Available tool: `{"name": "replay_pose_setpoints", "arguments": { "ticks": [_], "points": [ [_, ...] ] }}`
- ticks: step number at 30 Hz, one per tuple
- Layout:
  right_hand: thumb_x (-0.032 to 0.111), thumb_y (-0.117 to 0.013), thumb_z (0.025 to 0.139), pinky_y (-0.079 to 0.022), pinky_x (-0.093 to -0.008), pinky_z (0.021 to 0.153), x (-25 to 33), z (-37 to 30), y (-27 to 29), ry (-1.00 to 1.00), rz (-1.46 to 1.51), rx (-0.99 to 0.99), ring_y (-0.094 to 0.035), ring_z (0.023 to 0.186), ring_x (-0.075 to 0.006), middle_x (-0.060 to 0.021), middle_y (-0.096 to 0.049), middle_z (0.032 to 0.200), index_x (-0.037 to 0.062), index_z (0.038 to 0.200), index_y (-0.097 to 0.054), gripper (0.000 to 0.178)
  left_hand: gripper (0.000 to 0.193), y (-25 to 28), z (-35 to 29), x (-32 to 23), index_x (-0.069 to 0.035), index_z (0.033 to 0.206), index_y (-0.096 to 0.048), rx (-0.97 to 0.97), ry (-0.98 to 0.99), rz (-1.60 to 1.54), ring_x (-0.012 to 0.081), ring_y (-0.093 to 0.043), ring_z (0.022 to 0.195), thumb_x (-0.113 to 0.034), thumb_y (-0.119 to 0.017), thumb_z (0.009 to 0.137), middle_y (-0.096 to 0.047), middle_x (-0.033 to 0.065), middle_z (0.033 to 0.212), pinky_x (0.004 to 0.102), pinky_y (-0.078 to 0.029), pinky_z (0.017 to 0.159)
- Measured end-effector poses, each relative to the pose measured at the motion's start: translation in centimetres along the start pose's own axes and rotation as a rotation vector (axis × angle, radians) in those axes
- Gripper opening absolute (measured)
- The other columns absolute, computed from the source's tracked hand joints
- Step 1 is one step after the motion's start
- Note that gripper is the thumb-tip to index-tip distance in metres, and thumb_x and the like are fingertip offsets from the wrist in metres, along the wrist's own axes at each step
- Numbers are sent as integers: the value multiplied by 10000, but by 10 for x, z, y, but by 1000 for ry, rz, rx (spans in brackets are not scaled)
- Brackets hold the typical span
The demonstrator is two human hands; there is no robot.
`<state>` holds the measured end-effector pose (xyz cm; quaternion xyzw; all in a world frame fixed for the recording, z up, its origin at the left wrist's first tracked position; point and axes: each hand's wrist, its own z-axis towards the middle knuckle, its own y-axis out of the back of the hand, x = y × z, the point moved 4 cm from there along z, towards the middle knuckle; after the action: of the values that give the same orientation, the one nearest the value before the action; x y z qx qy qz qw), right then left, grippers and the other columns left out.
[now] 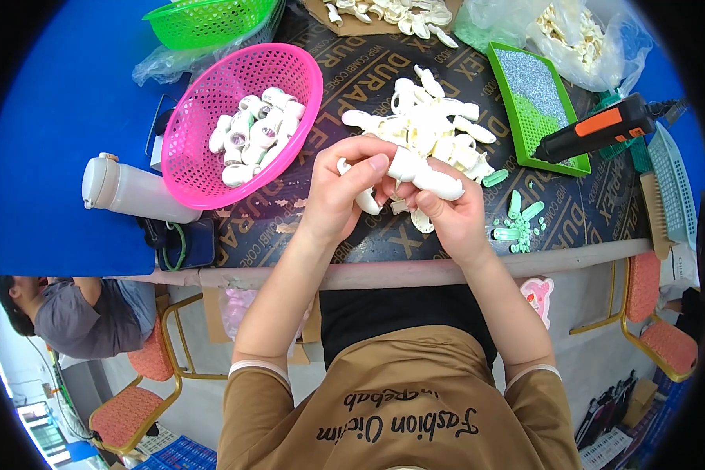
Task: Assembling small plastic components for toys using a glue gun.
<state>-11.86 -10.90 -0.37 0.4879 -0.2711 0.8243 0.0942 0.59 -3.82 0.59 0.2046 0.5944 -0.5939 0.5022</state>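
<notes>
Both my hands are together over the near part of the table, in front of a pile of cream-white plastic parts (415,129). My left hand (337,184) is closed around a curved white plastic shell (366,202), its thumb and forefinger reaching to the piece beside it. That piece is a smooth white plastic part with a rounded end (439,184), which my right hand (464,215) grips from the right. Part of each piece is hidden by my fingers. Small green plastic pieces (517,227) lie right of my right hand.
A pink basket (204,86) at left holds several rounded white assembled parts. Beside it lies a white bottle (137,188). At right, a black and orange handheld tool (599,129) rests across a green tray (517,117) of small grains. A person (94,313) sits at far left.
</notes>
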Motion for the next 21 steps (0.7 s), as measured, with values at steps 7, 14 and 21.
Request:
{"name": "replay_pose_setpoints", "arguments": {
  "ticks": [7,14,21],
  "points": [
    [70,-620,863,-455,-231,725,1,-2,1,-5,-107,-14,-579,822,-113,-50,-611,906,-27,1050,-583,214,210,-5,1,-4,30,1002,-609,76,-58,36,99,-538,700,-107,-568,849,-583,81,923,219,-438,589],
    [49,-613,863,-461,-236,746,3,-1,-2,23,-118,14,-591,847,-120,-60,-609,926,-33,1076,-573,232,196,-7,1,-7,27,990,-607,100,-60,39,93,-525,698,-82,-564,833,-565,79,949,205,-420,579],
    [93,-615,874,-460,-231,739,2,-2,-1,22,-58,-7,-588,843,-116,-59,-618,923,-23,1078,-576,238,186,-5,0,-5,21,988,-610,67,-67,47,80,-539,676,-79,-575,835,-599,60,875,203,-430,574]
  ]
}}
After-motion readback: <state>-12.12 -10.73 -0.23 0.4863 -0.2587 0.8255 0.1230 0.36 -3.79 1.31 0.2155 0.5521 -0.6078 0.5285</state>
